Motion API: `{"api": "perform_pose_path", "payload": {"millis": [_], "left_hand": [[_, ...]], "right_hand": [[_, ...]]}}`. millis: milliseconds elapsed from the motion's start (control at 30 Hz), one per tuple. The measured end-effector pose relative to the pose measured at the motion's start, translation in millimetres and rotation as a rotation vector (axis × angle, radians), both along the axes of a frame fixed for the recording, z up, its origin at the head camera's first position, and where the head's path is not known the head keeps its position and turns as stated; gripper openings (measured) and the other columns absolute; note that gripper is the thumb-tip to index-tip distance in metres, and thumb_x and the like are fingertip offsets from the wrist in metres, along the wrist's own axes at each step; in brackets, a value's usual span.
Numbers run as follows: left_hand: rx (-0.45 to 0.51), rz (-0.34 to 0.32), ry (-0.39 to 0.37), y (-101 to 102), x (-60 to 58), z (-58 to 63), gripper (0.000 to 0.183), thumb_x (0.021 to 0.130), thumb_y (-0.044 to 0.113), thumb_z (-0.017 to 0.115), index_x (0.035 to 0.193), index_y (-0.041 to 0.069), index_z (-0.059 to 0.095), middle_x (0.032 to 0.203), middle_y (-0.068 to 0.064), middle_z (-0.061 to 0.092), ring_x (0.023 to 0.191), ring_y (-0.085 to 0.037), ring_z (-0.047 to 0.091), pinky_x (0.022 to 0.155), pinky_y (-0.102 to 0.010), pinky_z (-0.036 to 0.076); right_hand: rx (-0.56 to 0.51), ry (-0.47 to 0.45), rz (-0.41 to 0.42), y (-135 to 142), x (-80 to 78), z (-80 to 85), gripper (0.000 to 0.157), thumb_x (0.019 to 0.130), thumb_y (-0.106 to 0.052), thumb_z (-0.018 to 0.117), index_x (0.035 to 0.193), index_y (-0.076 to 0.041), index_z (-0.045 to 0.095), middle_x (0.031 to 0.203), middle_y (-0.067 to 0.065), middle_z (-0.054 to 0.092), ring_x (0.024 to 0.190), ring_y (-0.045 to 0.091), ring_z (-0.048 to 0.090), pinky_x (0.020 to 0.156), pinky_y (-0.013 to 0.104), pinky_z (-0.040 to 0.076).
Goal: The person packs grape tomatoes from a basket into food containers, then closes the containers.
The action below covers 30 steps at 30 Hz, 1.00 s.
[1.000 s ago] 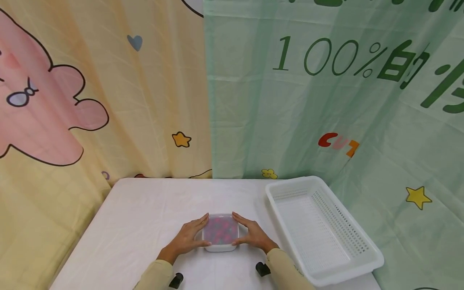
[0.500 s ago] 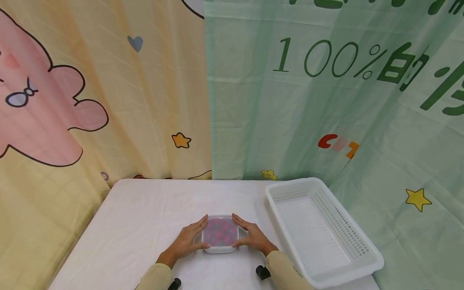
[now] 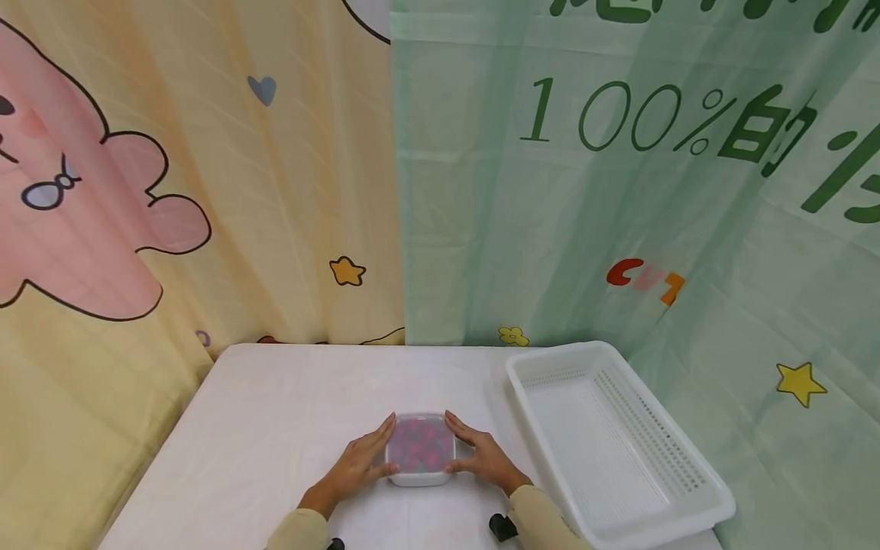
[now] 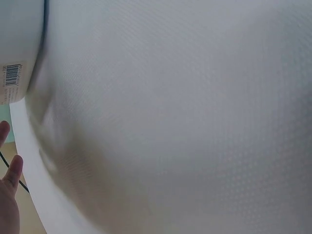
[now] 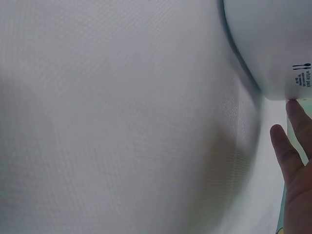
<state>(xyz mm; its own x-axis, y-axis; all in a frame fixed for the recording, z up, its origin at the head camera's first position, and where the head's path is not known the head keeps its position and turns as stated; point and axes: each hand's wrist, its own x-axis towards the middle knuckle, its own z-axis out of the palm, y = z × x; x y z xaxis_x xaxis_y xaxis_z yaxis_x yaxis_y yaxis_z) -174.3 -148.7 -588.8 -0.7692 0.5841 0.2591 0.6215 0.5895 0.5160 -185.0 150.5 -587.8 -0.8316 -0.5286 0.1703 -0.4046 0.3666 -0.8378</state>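
A square white plastic container (image 3: 421, 479) with a translucent lid (image 3: 421, 444) rests on the white-covered table in the head view. Blurred pink and purplish contents show through the lid. My left hand (image 3: 354, 467) holds its left side and my right hand (image 3: 486, 461) its right side, each with the thumb at the near corner and fingertips at the far corner. In the left wrist view a barcode label (image 4: 12, 75) marks the container wall. Small dark print (image 5: 303, 75) appears on the wall in the right wrist view, where some lower fingers extend straight.
A large white perforated basket (image 3: 517, 382) stands to the right of the container on the table (image 3: 289, 405). Printed curtains, yellow (image 3: 302, 168) on the left and green (image 3: 467, 229) on the right, hang behind the table. Black wrist devices (image 3: 503, 527) sit beside the sleeves.
The head view has tilted slightly, so the scene sits a little lower in it. Both hands stay at the container's sides, and the lid stays on.
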Motion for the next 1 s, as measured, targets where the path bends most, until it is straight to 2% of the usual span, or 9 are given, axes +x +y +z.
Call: {"api": "perform_pose_path", "payload": {"millis": [100, 233, 333, 433, 533, 633, 800, 900, 1000], "left_hand": [[0.014, -0.009, 0.007, 1, 0.3, -0.2, 0.079, 0.093, 0.039, 0.059, 0.147, -0.008, 0.026, 0.152, -0.025, 0.026, 0.135, -0.04, 0.035, 0.101, -0.058, 0.038], [0.027, -0.005, -0.007, 2, -0.4, 0.5, 0.079, 0.092, 0.038, 0.06, 0.148, -0.007, 0.026, 0.153, -0.023, 0.026, 0.135, -0.04, 0.034, 0.1, -0.06, 0.038], [0.043, 0.002, -0.053, 3, -0.7, 2.2, 0.08, 0.091, 0.039, 0.062, 0.149, -0.005, 0.026, 0.154, -0.021, 0.025, 0.135, -0.041, 0.034, 0.102, -0.062, 0.036], [0.062, 0.018, -0.095, 5, -0.7, 4.6, 0.083, 0.089, 0.041, 0.065, 0.149, -0.003, 0.027, 0.155, -0.019, 0.025, 0.133, -0.042, 0.037, 0.102, -0.064, 0.035], [0.08, 0.036, -0.112, 7, -0.7, 8.3, 0.086, 0.085, 0.041, 0.069, 0.148, -0.003, 0.031, 0.154, -0.018, 0.028, 0.13, -0.043, 0.039, 0.102, -0.065, 0.034], [0.103, 0.05, -0.098, 8, -0.6, 13.8, 0.086, 0.081, 0.04, 0.074, 0.145, -0.004, 0.036, 0.152, -0.02, 0.033, 0.129, -0.044, 0.04, 0.101, -0.065, 0.035], [0.116, 0.113, -0.096, 10, -3.0, 25.5, 0.085, 0.078, 0.037, 0.078, 0.142, -0.004, 0.042, 0.149, -0.022, 0.036, 0.129, -0.044, 0.04, 0.102, -0.063, 0.035], [0.08, 0.172, -0.124, 10, -6.2, 33.7, 0.085, 0.079, 0.04, 0.077, 0.145, 0.001, 0.04, 0.151, -0.019, 0.035, 0.132, -0.043, 0.037, 0.106, -0.063, 0.032], [0.008, 0.223, -0.113, 9, -10.7, 45.2, 0.087, 0.079, 0.048, 0.074, 0.147, 0.006, 0.038, 0.153, -0.017, 0.033, 0.135, -0.042, 0.035, 0.108, -0.062, 0.029]], "right_hand": [[-0.018, 0.026, 0.019, 2, -0.3, -3.4, 0.086, 0.075, -0.017, 0.079, 0.147, -0.001, 0.035, 0.154, 0.017, 0.028, 0.139, 0.038, 0.027, 0.112, 0.017, 0.022], [-0.026, 0.055, 0.041, 5, -1.4, -5.7, 0.085, 0.077, -0.023, 0.077, 0.147, 0.0, 0.034, 0.155, 0.016, 0.025, 0.14, 0.034, 0.026, 0.111, 0.015, 0.025], [-0.025, 0.05, 0.046, 7, -2.2, -7.0, 0.086, 0.078, -0.026, 0.076, 0.148, -0.001, 0.033, 0.156, 0.015, 0.024, 0.141, 0.03, 0.024, 0.111, 0.022, 0.031], [-0.009, 0.029, 0.04, 8, -2.5, -5.3, 0.087, 0.078, -0.028, 0.077, 0.148, -0.001, 0.032, 0.156, 0.018, 0.023, 0.141, 0.028, 0.026, 0.11, 0.034, 0.038], [0.003, -0.003, 0.034, 6, -2.3, 0.4, 0.088, 0.078, -0.028, 0.078, 0.149, -0.001, 0.032, 0.156, 0.018, 0.023, 0.141, 0.03, 0.028, 0.107, 0.046, 0.04], [0.013, -0.034, 0.017, 5, -1.8, 7.1, 0.089, 0.079, -0.028, 0.079, 0.149, -0.001, 0.031, 0.156, 0.017, 0.023, 0.141, 0.033, 0.028, 0.105, 0.052, 0.04], [0.043, -0.063, -0.08, 3, -1.7, 17.4, 0.087, 0.081, -0.032, 0.078, 0.15, -0.005, 0.032, 0.157, 0.016, 0.022, 0.142, 0.035, 0.026, 0.107, 0.056, 0.036], [0.097, -0.021, -0.156, 2, -2.9, 24.8, 0.084, 0.083, -0.038, 0.075, 0.149, -0.007, 0.035, 0.157, 0.018, 0.02, 0.142, 0.04, 0.023, 0.108, 0.062, 0.03], [0.178, 0.064, -0.237, -1, -5.5, 35.2, 0.08, 0.084, -0.043, 0.071, 0.148, -0.007, 0.038, 0.156, 0.023, 0.02, 0.141, 0.046, 0.019, 0.107, 0.069, 0.023]]}}
